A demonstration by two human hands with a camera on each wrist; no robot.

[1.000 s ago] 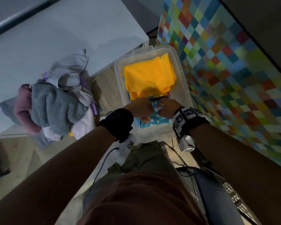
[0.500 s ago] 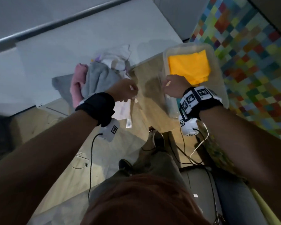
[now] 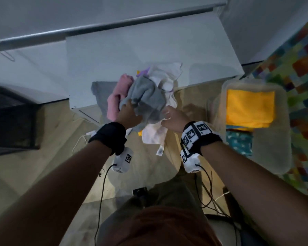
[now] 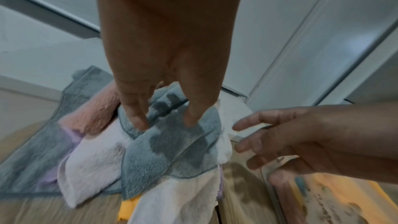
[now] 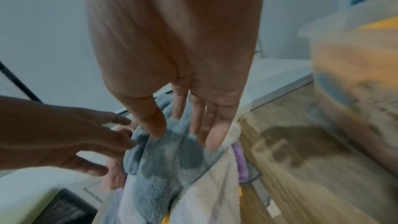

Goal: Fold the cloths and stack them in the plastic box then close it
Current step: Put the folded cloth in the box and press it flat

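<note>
Overhead, the left hand [image 3: 130, 113] rests on the grey cloth [image 3: 146, 96] atop the heap, the right hand [image 3: 172, 116] hovers spread beside it, and the plastic box [image 3: 281, 157] holds a folded yellow cloth [image 3: 249, 109]. Seen from the left wrist, straight fingertips [image 4: 137, 120] press the grey cloth, gripping nothing. From the right wrist, the fingers [image 5: 213, 135] hang loose over it.

The wooden floor [image 3: 43, 174] bears the plastic box [image 3: 274, 157] and cloth pile [image 3: 149, 96].
</note>
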